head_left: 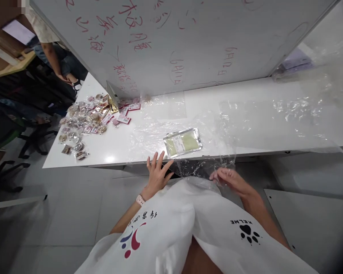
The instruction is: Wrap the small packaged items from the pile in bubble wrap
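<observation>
My left hand [157, 172] has its fingers spread at the front edge of the white table, over clear plastic. Just beyond its fingertips lies a silver-edged pouch [188, 141] with a pale green face and a white label. Lower right, my right hand [230, 180] is closed in a pinch on the edge of a clear plastic bag [194, 167]. That plastic spreads under the pouch and hangs over the table edge between my hands. Its exact outline is hard to make out.
Many small wrapped packets [87, 114] and red-and-white cards [124, 114] lie at the table's left. A whiteboard [200, 45] with red writing stands behind. More clear plastic [291, 110] covers the right side. Another person's arm [53, 61] shows at upper left, near office chairs.
</observation>
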